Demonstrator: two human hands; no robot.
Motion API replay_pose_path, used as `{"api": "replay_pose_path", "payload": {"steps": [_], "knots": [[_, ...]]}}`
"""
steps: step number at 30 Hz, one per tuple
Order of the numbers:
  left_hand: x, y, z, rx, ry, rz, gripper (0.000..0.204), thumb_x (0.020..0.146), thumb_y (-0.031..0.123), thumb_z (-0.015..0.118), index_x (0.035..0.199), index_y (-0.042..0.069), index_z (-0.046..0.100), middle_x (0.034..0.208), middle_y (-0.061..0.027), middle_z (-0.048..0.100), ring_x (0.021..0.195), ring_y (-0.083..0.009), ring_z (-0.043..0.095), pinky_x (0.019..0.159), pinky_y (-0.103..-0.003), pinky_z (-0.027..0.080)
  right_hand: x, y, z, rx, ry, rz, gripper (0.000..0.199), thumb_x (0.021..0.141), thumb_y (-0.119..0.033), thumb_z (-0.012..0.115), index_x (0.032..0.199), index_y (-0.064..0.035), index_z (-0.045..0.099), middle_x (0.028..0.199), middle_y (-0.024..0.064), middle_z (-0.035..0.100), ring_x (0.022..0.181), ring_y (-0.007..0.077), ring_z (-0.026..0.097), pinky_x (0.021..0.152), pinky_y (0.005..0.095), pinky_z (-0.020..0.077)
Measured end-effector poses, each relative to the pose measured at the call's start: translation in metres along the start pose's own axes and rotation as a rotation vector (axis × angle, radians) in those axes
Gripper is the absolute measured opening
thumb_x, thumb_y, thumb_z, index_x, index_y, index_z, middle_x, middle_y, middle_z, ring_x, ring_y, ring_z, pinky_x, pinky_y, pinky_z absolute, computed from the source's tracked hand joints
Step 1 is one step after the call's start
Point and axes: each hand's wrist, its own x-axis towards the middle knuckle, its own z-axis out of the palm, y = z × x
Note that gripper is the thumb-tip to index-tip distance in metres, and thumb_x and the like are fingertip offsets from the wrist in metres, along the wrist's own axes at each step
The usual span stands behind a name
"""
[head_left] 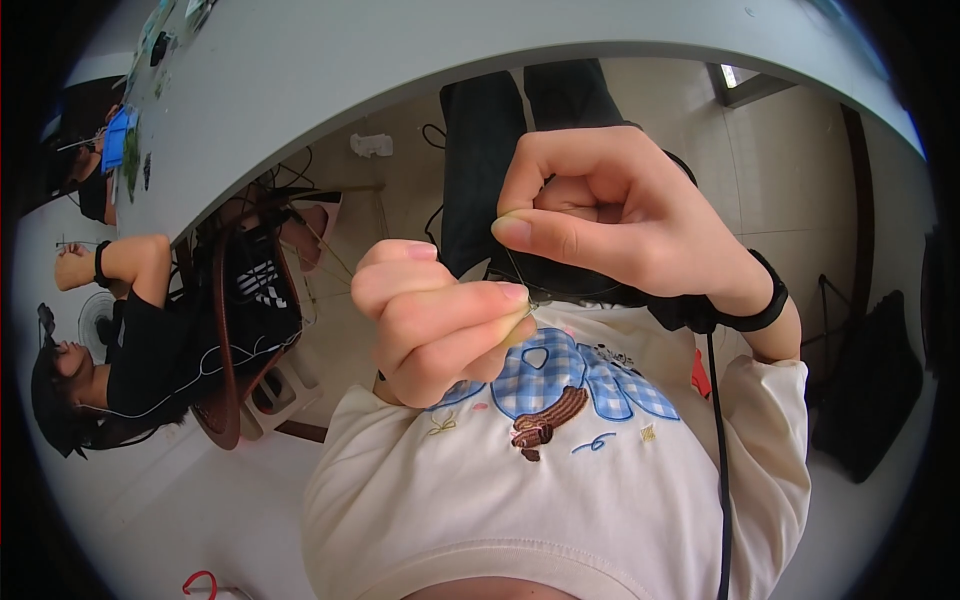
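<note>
Left grip, right grip pinch thin strand

head fisheye | head-worn | looks down | close above left grip, right grip

The left grip pinches, fingers curled — the right grip, higher and just apart, pinches too.

Beige tiled floor beneath pale table
</note>
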Motion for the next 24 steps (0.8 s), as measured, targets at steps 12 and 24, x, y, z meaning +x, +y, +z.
{"api": "replay_pose_path", "payload": {"steps": [12, 24], "knots": [[-0.004, 0.002, 0.0, -0.114, 0.029, -0.014, 0.017, 0.065, 0.017, 0.07, 0.075, 0.014, 0.057, 0.082, 0.0079, 0.058, 0.067, -0.0111, 0.042, 0.064, -0.028, 0.037, 0.006, 0.031, -0.004, 0.438, -0.339, 0.279, 0.009, 0.079, -0.01, 0.057, 0.078, -0.0019, 0.058, 0.047, -0.0088, 0.037, 0.039, 0.0006, 0.024, 0.037, 0.0214, 0.0136], [0.0, -0.012, 0.002, 0.041, 0.007, 0.112, 0.012, 0.076, 0.016, 0.054, 0.071, 0.007, 0.047, 0.071, -0.0019, 0.051, 0.063, -0.0152, 0.036, 0.054, -0.029, 0.027, -0.02, 0.038, 0.018, 0.805, -0.208, 0.442, 0.009, 0.085, -0.013, 0.052, 0.086, -0.0043, 0.053, 0.052, -0.0081, 0.036, 0.041, 0.0004, 0.024, 0.038, 0.0208, 0.0142]]}}
